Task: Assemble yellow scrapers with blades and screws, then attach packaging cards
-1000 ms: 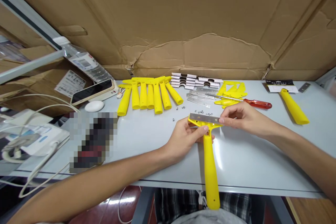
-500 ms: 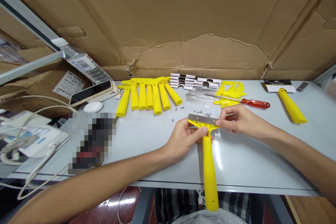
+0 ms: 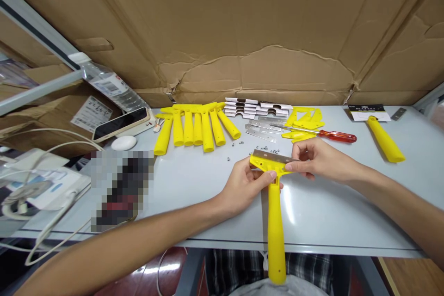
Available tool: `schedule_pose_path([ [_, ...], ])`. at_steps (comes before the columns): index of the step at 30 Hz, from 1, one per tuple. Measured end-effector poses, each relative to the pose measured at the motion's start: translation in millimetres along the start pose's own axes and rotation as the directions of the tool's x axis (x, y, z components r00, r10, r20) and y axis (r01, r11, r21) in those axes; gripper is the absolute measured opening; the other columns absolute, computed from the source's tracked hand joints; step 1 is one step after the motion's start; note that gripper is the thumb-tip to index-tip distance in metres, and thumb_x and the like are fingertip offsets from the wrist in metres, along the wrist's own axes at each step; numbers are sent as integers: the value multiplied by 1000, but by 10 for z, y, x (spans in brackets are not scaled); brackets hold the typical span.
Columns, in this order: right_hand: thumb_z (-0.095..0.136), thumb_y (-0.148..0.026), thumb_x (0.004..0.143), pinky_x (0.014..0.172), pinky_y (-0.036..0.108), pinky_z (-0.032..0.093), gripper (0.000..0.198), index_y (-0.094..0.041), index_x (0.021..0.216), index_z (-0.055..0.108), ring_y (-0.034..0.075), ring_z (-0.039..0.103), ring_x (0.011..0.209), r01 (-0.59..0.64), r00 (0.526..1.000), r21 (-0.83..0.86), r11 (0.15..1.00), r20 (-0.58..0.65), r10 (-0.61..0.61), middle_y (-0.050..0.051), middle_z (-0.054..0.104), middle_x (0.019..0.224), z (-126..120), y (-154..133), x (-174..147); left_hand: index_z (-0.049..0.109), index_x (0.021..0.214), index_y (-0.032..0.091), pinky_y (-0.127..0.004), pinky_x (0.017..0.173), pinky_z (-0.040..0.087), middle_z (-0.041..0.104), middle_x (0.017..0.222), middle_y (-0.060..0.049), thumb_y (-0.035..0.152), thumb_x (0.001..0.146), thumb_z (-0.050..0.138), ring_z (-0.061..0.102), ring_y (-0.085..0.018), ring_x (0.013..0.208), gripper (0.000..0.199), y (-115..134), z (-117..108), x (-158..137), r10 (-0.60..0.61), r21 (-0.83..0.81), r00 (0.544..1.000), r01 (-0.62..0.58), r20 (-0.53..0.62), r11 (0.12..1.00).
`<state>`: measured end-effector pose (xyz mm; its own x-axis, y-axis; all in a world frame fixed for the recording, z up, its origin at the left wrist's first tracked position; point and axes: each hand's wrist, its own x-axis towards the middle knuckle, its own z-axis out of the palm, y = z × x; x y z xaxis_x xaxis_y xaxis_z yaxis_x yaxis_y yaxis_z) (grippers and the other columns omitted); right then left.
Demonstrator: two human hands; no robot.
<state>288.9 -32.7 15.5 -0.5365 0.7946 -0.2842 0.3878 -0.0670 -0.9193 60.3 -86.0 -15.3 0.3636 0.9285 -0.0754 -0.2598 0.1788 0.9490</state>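
A yellow plastic scraper handle [image 3: 276,231] points down toward me, its wide head over the table. My left hand [image 3: 244,184] is closed around the neck of the head, thumb on top. A thin metal blade [image 3: 272,155] lies along the top of the head. My right hand [image 3: 314,159] pinches the blade's right end between thumb and fingers. Just beyond the blade, several small screws [image 3: 274,150] are scattered on the table. A screwdriver with a red handle [image 3: 336,136] rests near my right hand, its shaft over loose blades [image 3: 262,134].
Several yellow scraper handles [image 3: 206,129] stand in a row at the back. Beside them are stacked white cards [image 3: 241,108] and yellow head pieces [image 3: 308,120]. A carded scraper [image 3: 385,141] lies right. Left are a phone [image 3: 121,122], bottle [image 3: 111,83] and cables [image 3: 45,236].
The yellow head has tilted, showing more of its face under the blade. The blade has shifted slightly right and up against it. Both hands keep their grip.
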Motion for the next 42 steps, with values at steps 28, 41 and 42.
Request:
schedule_pose_path([
  [28,81,-55,80,63,28,41,39,-18,90,72,12,53,69,181,889,-154,971,-397,-229,3,67,79,238,44,-1,67,106,17,-42,80,65,73,95,-6,39,81,85,75,-20,74,38,-19,-6,10,-12,-17,998,11,-58,1000],
  [41,81,-53,80,56,25,47,41,-17,92,66,12,59,66,90,967,-8,996,-240,-89,3,67,77,243,9,6,67,96,16,-41,84,64,70,89,-2,37,85,82,74,-19,80,27,-39,-22,30,40,1,999,-40,-10,999],
  [42,81,-53,79,51,24,45,42,-17,93,66,12,59,63,65,971,18,998,-232,-59,3,67,75,240,5,5,67,97,16,-41,84,64,70,90,-2,37,86,81,74,-19,80,27,-42,-24,32,45,1,999,-44,-7,999],
])
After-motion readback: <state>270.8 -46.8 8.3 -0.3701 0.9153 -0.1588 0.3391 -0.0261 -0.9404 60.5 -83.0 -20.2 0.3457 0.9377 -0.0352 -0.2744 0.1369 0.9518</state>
